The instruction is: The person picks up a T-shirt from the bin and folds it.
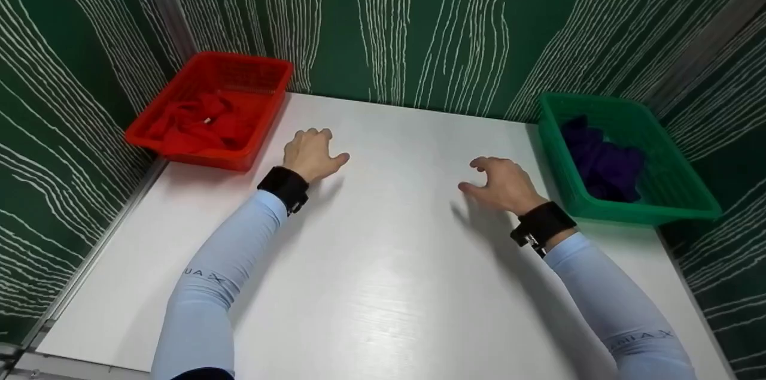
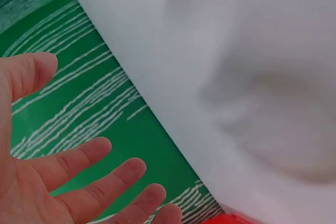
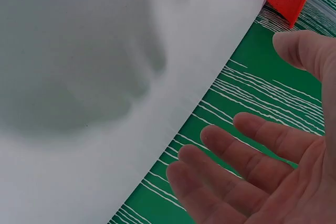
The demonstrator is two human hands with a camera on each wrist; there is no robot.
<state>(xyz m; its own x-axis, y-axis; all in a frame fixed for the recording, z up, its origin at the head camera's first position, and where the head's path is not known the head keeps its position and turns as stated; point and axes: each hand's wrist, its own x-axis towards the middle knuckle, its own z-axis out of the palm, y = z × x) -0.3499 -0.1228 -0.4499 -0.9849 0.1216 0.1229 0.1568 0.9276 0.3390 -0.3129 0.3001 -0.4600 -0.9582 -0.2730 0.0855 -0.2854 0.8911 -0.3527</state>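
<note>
Above the white table my left hand [image 1: 311,154] hovers with spread fingers and nothing in its grasp, just right of a red basket [image 1: 272,111]. Red cloth [image 1: 203,122] lies bunched inside that basket. My right hand [image 1: 501,184] is also held over the table, thumb apart from the fingers, left of a green basket [image 1: 610,206]. Crumpled purple cloth [image 1: 604,164] sits in the green basket. In the left wrist view the palm and loose fingers [image 2: 100,150] show bare. The right wrist view shows the other palm, likewise holding nothing, its fingers [image 3: 226,156] relaxed.
The white table [image 1: 383,272] spreads between the baskets. Green walls [image 1: 419,27] with white wavy lines close it in at the back and both sides. Metal posts [image 1: 164,3] stand at the corners.
</note>
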